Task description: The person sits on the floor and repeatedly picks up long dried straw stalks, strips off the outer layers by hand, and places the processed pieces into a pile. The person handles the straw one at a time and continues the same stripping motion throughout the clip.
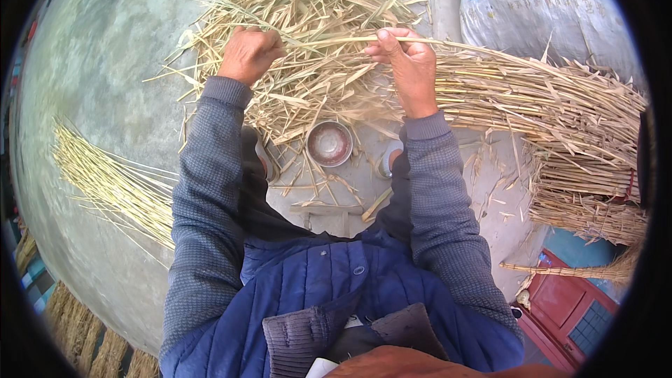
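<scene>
A long, dry, reed-like stalk [343, 40] is stretched between my hands, and its other end trails off to the right over a large bundle. My right hand [408, 66] pinches the stalk between thumb and fingers. My left hand [250, 54] is closed in a fist at the stalk's left end, where thin leaf strips show; its fingertips are hidden from view. Under both hands spreads a big heap of loose dry leaves and husks [308, 91]. The large bundle of leafy stalks [511, 91] lies just right of my right hand.
A metal bowl [330, 143] stands on the floor between my feet. Bare stripped stalks [115, 178] lie at the left, beside my left arm. A filled white sack [553, 24] sits at the far right. A broom-like bundle [581, 269] and a red wooden piece [560, 301] are at lower right.
</scene>
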`<state>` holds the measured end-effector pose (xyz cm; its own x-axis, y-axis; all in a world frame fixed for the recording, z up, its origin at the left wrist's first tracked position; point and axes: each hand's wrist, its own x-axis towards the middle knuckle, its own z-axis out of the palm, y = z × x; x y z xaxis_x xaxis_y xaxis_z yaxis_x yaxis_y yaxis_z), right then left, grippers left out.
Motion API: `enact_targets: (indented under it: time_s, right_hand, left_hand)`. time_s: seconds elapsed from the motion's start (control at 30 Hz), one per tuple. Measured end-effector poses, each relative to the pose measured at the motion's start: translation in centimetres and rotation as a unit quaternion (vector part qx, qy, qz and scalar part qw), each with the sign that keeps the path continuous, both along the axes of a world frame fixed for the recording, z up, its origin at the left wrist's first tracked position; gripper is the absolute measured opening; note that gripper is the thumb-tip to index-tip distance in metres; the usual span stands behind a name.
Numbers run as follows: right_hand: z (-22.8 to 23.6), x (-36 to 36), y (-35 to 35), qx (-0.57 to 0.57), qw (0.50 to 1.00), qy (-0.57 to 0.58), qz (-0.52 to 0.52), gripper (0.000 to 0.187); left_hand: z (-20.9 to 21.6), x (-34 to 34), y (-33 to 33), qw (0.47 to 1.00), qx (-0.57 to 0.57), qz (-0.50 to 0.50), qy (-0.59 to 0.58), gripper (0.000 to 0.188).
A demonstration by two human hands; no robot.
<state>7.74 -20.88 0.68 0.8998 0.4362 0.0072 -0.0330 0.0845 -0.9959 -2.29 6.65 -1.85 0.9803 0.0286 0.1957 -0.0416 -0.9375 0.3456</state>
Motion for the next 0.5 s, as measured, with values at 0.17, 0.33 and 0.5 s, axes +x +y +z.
enact_targets:
  time_s: [0.17,0.33,0.5]
  right_hand:
    - [0.0,-0.4,0.4,0.007,1.0,0.014,0.003,0.026]
    - [-0.2,-1.9,2.0,0.017,0.998,-0.009,0.066,0.024]
    - [0.3,-1.0,0.9,0.04,0.997,-0.031,0.059,0.025]
  left_hand:
    - [-0.2,-0.4,-0.1,1.0,-0.019,0.007,0.008,0.02]
    - [0.4,2.0,-5.2,0.971,-0.176,-0.073,-0.142,0.022]
    - [1.9,1.7,-3.4,0.968,-0.181,-0.09,-0.15,0.016]
